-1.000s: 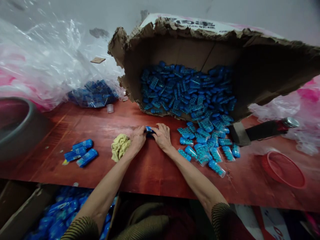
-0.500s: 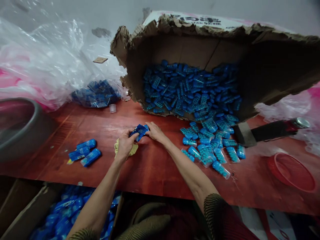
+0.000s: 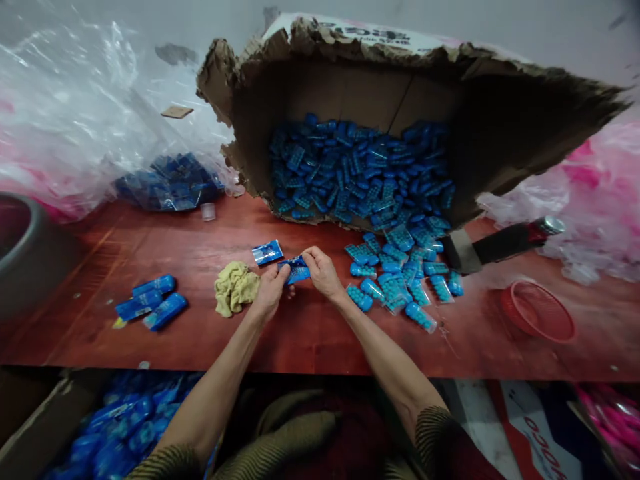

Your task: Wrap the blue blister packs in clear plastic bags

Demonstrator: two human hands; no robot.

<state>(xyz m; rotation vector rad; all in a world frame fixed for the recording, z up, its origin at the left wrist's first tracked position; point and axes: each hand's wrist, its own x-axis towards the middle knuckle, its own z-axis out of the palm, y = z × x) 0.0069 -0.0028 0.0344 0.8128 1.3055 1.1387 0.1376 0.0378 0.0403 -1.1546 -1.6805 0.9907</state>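
Observation:
Both hands pinch a small, flat blue printed wrapper [image 3: 299,272] above the middle of the table. My left hand [image 3: 273,287] grips its left end, and my right hand [image 3: 321,272] has its upper right edge between thumb and fingers. A similar flat blue wrapper [image 3: 267,253] lies on the tabletop just beyond my left hand. Beside that hand is a crumpled yellow cloth [image 3: 235,288]. Right of my right hand spreads a loose heap of clear containers with blue caps and blue beads [image 3: 395,290].
A torn cardboard box [image 3: 345,87] on its side spills more containers onto the red table [image 3: 320,340]. Several blue-wrapped containers [image 3: 153,300] lie left. A red basket [image 3: 537,312], a dark taped tool [image 3: 500,250], a grey basin [image 3: 30,267] and plastic bags [image 3: 75,127] surround the work area.
The hands lifted blue wrapper material over the cloth, then moved back right. One flat wrapper now lies on the table, while another is between the hands. The whole view has shifted slightly.

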